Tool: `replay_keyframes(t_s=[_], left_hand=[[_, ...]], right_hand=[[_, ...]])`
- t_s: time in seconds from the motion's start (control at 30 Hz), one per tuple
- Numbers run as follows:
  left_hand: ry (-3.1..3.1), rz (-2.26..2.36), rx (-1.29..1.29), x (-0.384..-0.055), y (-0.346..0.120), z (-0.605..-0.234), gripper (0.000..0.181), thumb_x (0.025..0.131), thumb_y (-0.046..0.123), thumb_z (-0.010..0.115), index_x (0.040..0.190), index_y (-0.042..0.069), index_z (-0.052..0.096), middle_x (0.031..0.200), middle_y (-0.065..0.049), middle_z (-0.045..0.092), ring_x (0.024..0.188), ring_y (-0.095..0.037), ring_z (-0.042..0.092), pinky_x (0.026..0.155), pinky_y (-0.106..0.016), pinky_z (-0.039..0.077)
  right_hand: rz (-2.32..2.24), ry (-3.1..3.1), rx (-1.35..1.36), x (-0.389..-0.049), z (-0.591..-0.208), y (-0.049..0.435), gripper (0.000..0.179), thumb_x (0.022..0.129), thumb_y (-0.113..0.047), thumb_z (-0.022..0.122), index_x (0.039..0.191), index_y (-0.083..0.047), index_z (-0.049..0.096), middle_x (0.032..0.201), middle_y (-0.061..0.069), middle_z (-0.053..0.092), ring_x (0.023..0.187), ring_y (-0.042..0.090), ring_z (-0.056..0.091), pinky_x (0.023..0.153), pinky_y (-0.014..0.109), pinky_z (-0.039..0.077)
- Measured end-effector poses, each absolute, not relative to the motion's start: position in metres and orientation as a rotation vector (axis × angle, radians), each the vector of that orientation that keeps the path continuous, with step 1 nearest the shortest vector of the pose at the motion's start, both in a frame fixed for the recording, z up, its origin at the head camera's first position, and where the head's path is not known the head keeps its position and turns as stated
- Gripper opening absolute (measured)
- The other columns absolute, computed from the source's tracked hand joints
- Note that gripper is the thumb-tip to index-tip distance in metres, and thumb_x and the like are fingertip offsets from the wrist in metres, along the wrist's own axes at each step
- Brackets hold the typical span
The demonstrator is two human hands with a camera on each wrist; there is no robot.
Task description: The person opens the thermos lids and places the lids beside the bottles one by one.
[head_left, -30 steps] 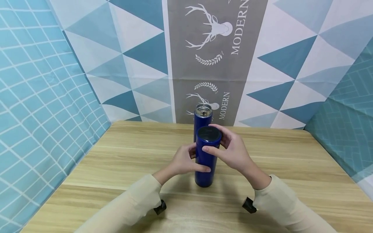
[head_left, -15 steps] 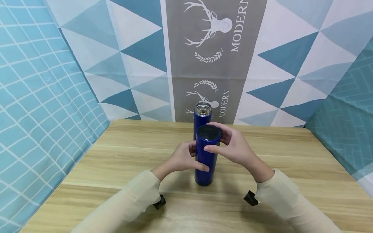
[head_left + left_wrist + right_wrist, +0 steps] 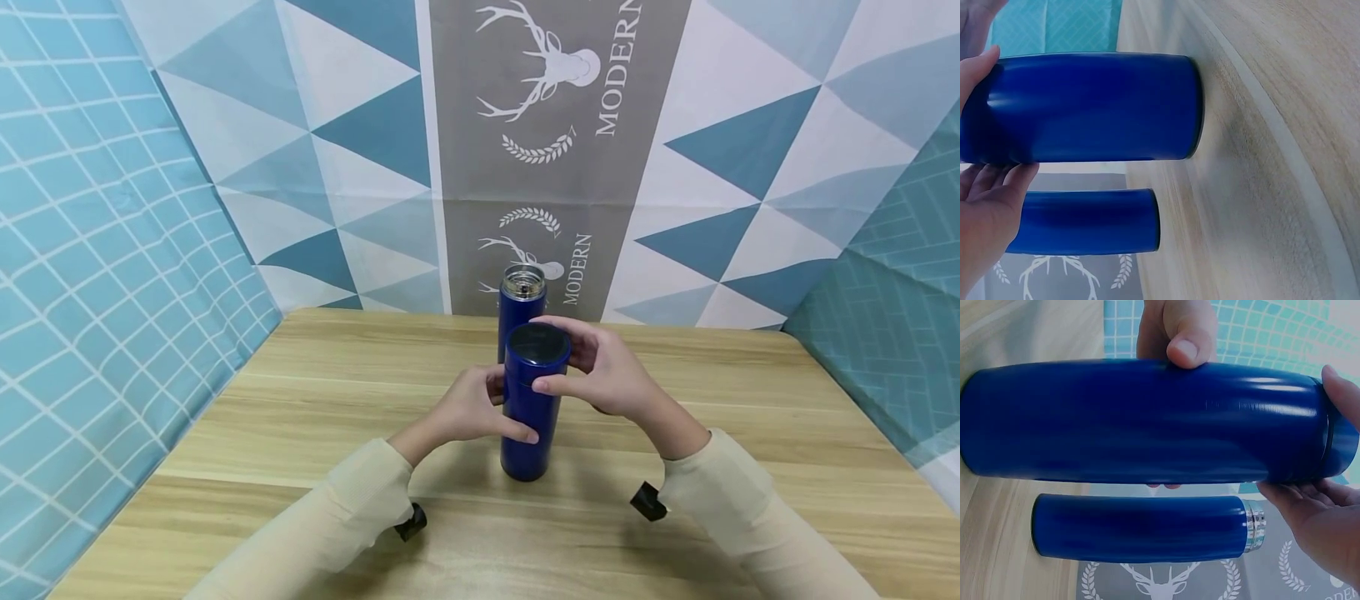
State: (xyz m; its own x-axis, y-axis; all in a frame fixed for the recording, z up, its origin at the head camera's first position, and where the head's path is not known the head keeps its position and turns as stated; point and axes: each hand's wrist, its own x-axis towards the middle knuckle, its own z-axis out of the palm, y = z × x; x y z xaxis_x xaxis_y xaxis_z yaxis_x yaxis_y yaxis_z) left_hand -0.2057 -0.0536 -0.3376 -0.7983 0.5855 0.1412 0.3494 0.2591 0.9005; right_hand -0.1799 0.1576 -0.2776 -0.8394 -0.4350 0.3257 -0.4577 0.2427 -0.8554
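Observation:
A blue thermos flask (image 3: 528, 412) stands upright on the wooden table in front of me. My left hand (image 3: 468, 410) holds it around the middle of its body, the thumb across the near side. Up at the top, my right hand (image 3: 613, 373) grips the black-topped blue lid (image 3: 538, 344), thumb in front and fingers behind. A thin seam shows between lid and body in the right wrist view. Just behind stands a second blue flask (image 3: 517, 318), lidless, its shiny metal neck (image 3: 1255, 526) bare. The front flask hides its lower part in the head view.
The wood-grain table (image 3: 337, 392) ends at a patterned backdrop (image 3: 480, 100) with deer prints. A blue gridded cloth (image 3: 82, 275) hangs at the left, a teal one (image 3: 885, 317) at the right. Black wrist cameras sit below both cuffs.
My right hand turns slightly at the lid: its thumb shifts a little right and the wrist moves outward. The left hand and both flasks stay in place; the head view tilts slightly.

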Motion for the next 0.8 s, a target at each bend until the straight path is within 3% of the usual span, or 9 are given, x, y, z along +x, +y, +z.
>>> replay_keyframes(t_s=[0.27, 0.8], left_hand=[[2.307, 1.552, 0.857, -0.207, -0.054, -0.338, 0.066, 0.064, 0.013, 0.088, 0.124, 0.006, 0.06, 0.121, -0.01, 0.068, 0.109, -0.021, 0.068, 0.098, -0.033, 0.054], [2.276, 1.55, 0.86, -0.208, -0.055, -0.336, 0.065, 0.065, 0.01, 0.087, 0.124, 0.004, 0.059, 0.122, -0.011, 0.068, 0.111, -0.022, 0.067, 0.099, -0.032, 0.053]], right_hand=[[1.747, -2.417, 1.009, -0.186, -0.28, 0.162, 0.063, 0.08, -0.008, 0.076, 0.136, -0.001, 0.048, 0.133, 0.022, 0.057, 0.11, 0.004, 0.064, 0.096, 0.021, 0.052], [1.763, -2.381, 1.211, -0.199, -0.281, 0.169, 0.066, 0.082, -0.011, 0.075, 0.138, 0.006, 0.043, 0.133, 0.029, 0.054, 0.112, 0.003, 0.063, 0.096, 0.021, 0.052]])
